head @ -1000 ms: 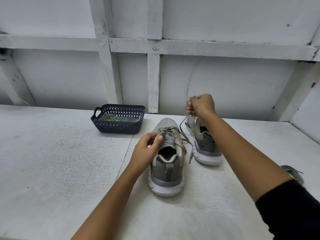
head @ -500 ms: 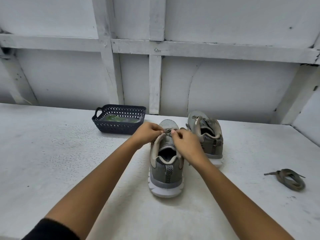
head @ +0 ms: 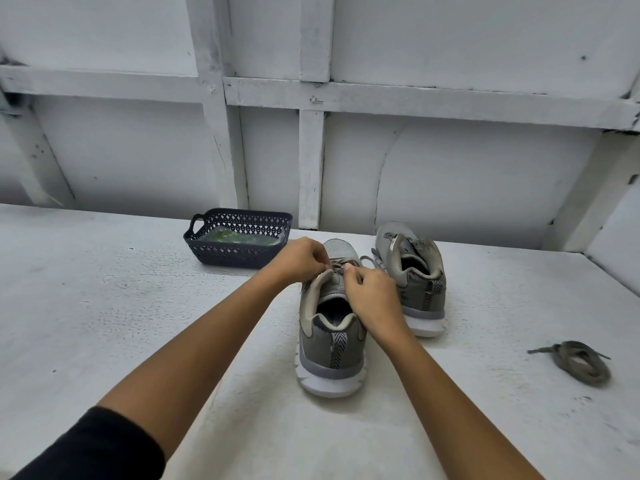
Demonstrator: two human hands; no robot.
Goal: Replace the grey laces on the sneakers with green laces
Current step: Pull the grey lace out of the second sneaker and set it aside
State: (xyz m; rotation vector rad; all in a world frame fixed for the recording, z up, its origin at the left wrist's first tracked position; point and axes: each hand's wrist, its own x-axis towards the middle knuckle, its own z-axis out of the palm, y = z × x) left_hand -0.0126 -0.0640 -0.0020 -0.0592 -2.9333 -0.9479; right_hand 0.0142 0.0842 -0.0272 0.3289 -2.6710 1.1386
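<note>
Two grey sneakers stand heel-toward-me on the white table. The near sneaker point(head: 330, 344) still carries its grey lace point(head: 346, 262). My left hand point(head: 301, 259) and my right hand point(head: 372, 294) meet over its tongue, each pinching the lace at the eyelets. The far sneaker point(head: 414, 271) on the right has no lace in its eyelets. A loose grey lace point(head: 581, 362) lies coiled on the table to the far right. Green laces point(head: 239, 237) lie in the dark basket.
A dark blue plastic basket point(head: 239, 256) sits at the back left of the sneakers, near the white panelled wall point(head: 450, 174). The white table point(head: 104, 323) stretches to the left and in front of the shoes.
My right hand came down from holding a lace high above the far sneaker and joined the left hand on the near sneaker's lace. The pulled-out lace now lies at the far right.
</note>
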